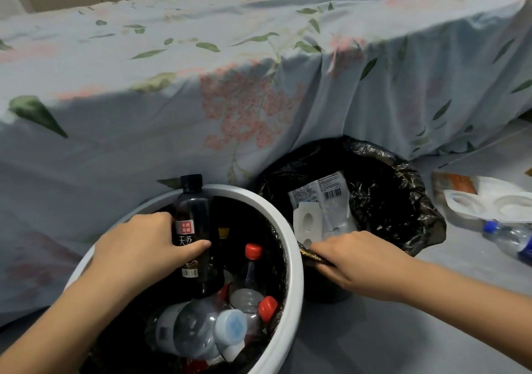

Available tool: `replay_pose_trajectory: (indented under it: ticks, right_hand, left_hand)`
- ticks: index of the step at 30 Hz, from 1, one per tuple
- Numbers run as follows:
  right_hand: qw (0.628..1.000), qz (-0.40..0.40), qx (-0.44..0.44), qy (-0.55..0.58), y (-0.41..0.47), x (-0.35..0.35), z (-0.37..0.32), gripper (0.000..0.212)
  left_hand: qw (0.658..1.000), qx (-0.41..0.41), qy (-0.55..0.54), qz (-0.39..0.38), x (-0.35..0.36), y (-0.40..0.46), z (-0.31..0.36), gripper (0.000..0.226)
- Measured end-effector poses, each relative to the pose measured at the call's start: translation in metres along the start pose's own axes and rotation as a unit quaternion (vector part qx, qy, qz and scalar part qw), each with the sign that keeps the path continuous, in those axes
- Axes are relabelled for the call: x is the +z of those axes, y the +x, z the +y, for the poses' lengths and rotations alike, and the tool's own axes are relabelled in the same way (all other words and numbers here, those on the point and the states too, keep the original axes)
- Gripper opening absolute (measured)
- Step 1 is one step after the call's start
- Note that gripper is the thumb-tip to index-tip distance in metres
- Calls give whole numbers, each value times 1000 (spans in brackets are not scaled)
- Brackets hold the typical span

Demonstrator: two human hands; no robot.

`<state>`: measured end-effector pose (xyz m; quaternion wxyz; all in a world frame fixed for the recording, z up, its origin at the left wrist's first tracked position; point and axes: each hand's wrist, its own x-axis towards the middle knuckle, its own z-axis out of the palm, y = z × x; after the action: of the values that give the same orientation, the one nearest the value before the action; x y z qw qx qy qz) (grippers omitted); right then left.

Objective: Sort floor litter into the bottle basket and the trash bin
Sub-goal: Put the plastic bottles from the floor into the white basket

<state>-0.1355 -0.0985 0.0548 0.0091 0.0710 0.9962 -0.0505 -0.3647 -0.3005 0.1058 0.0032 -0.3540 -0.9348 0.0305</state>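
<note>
Dark plastic bottle [192, 238], black cap, red-and-white label with printed characters: held upright inside the bottle basket [290, 247], cap rising above the basket's rim at 12 o'clock. The left hand [138, 247] grasps it at label height, thumb across the front, fingers curled round the back.

Bottle basket: round white tub with a black liner, at 6 o'clock in the view. Contents below the held bottle: two clear bottles with red caps [253, 251], one clear bottle lying on its side with a pale blue cap [230, 326], others partly hidden.

Right hand [359, 261]: at 4 o'clock of the basket, fingers closed on a dark, gold-edged wrapper [312, 255], at the near rim of the trash bin [403, 201], touching the basket's outer wall.

Trash bin: lined with a crinkled black bag, just beside the basket at its 2 o'clock. Inside: a clear packet with a barcode [331, 195] and a white card with oval cut-outs [306, 222].

Floor litter at 3 o'clock, apart from the bin: a white moulded tray [489, 205], an orange-printed packet [454, 183] behind it, a clear bottle with a blue cap [509, 239] lying on its side.

Backdrop, 9 to 1 o'clock: bed draped in a pale blue floral sheet [259, 85] hanging to the floor behind both containers.
</note>
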Motion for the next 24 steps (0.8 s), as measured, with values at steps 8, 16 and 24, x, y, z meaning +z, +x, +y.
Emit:
replay_pose_trajectory:
  ticks: [8, 16, 24]
  right_hand:
    - [1000, 5, -4, 2, 0, -1, 0, 28]
    - [1000, 0, -2, 6, 0, 0, 0, 27]
    - [1000, 7, 0, 7, 0, 2, 1, 31]
  left_hand:
    - [959, 54, -225, -163, 21, 11, 4, 72]
    - [869, 18, -394, -299, 33, 16, 4, 62]
    - [894, 3, -338, -293, 25, 15, 6, 54]
